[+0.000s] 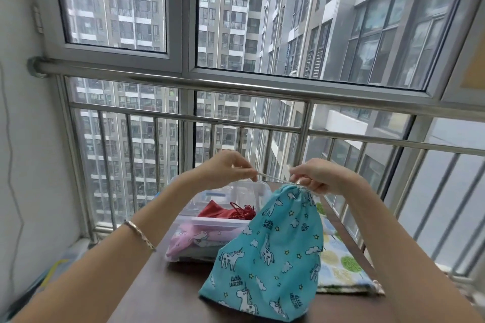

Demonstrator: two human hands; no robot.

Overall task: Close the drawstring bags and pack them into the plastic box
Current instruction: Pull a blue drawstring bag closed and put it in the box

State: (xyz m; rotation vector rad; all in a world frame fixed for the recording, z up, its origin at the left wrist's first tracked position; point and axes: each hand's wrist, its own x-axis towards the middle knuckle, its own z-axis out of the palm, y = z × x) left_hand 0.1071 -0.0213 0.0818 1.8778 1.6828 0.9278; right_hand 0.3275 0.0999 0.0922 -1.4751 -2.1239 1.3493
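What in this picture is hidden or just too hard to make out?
Head view only:
- Plastic box: its near right part is behind the turquoise unicorn bag.
- Pink bag: blurred through the box wall, partly covered.
- Green-patterned bag: its left side lies under the turquoise bag.
- Drawstring: its ends vanish inside the left hand and right hand.

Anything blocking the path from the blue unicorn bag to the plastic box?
Nothing visible. The blue bag hangs from both hands just right of the plastic box, overlapping its near corner. The box is open on top, holding a red bag and a pink bag, with room on top.
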